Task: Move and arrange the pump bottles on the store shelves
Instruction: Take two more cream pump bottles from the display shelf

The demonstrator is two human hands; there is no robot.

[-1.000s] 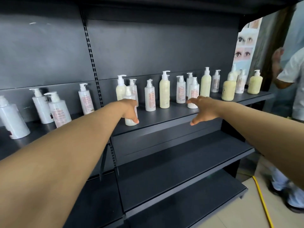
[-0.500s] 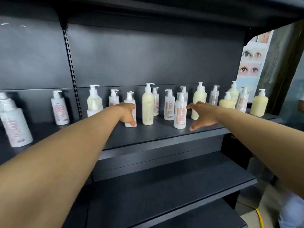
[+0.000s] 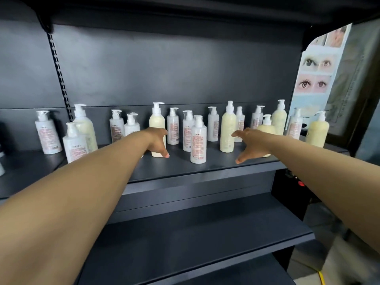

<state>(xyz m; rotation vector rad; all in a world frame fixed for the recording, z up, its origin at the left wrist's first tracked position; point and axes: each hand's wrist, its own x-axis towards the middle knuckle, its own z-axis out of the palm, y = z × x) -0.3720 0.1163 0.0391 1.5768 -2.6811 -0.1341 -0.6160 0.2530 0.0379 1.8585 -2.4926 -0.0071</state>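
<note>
Black metal shelf (image 3: 205,167) carried labelled plastic pump bottles, print unreadable. Left hand (image 3: 157,140) gripped a cream bottle (image 3: 157,124); right hand (image 3: 251,145) spread, empty.

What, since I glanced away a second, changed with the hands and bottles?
The left hand pushed a white bottle back into the row, then shifted right onto the cream bottle, seemingly gripping it. The right hand stayed open and empty, reaching forward. The other bottles stayed standing on the shelf.

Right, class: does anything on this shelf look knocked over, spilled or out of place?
Nothing is spilled or toppled; every bottle stands upright. The row is just uneven: one white bottle stands forward of the others, near the shelf edge.
</note>
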